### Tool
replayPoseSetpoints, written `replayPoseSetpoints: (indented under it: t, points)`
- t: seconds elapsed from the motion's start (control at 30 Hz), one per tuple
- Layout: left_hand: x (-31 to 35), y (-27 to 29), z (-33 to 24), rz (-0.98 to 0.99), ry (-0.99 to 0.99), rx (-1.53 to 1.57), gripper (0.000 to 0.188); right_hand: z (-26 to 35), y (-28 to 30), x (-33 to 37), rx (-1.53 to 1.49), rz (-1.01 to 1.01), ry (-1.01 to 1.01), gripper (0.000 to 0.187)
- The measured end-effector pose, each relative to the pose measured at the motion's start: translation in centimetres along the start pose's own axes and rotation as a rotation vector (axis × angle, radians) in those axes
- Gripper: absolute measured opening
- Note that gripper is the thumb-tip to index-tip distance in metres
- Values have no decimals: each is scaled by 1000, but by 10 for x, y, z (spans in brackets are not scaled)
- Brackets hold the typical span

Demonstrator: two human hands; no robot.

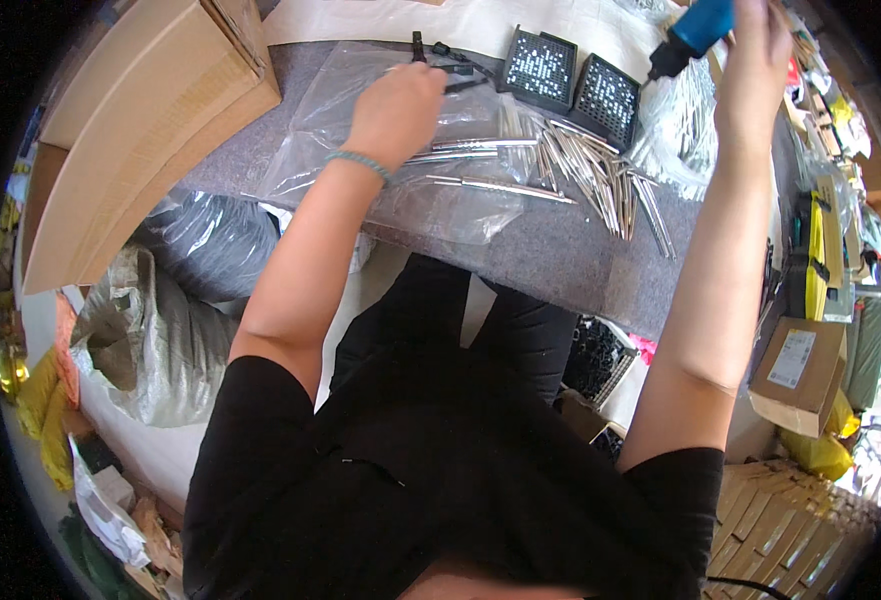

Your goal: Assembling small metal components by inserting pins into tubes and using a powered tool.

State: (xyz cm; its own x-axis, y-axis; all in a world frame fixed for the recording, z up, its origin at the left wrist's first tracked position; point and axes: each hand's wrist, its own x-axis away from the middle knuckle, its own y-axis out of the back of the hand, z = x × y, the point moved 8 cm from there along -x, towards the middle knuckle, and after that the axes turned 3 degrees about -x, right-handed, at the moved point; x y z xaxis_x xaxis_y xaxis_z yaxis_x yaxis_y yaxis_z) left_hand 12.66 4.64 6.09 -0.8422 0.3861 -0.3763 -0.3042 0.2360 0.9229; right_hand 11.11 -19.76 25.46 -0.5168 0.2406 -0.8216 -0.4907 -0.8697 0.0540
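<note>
**Right hand lifts a blue tool; left hand rests among metal rods**

The right hand point(755, 60) is raised near the top edge of the view, its grip closed around a blue power tool point(695, 30). The tool sits just left of the palm, with its black nose pointing down and to the left toward the tabletop point(560, 255); its long axis runs on that same slant.

The left hand point(397, 108) lies knuckles-up on a clear plastic sheet point(330, 110). Its fingers curl under, so whether the grip pinches anything cannot be told. A thin black tool point(450, 60) lies just beyond the fingertips. A beaded bracelet point(360, 162) circles that wrist.

Just right of the left hand, a loose pile of slim metal rods point(580, 165) fans over the grey tabletop, most lying lengthwise away from the person. Behind them stand two black perforated trays point(572, 82), side by side. A large cardboard box point(150, 110) sits well to the left.
</note>
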Motion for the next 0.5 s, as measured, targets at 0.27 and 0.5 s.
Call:
replayPoseSetpoints:
  t: [0.27, 0.5]
  points:
    - [92, 15, 46, -29, 426, 1287, 27, -3, -45, 216, 583, 876, 179, 18]
    - [111, -3, 9, -155, 440, 2268, 27, -8, -43, 220, 519, 838, 51, 22]
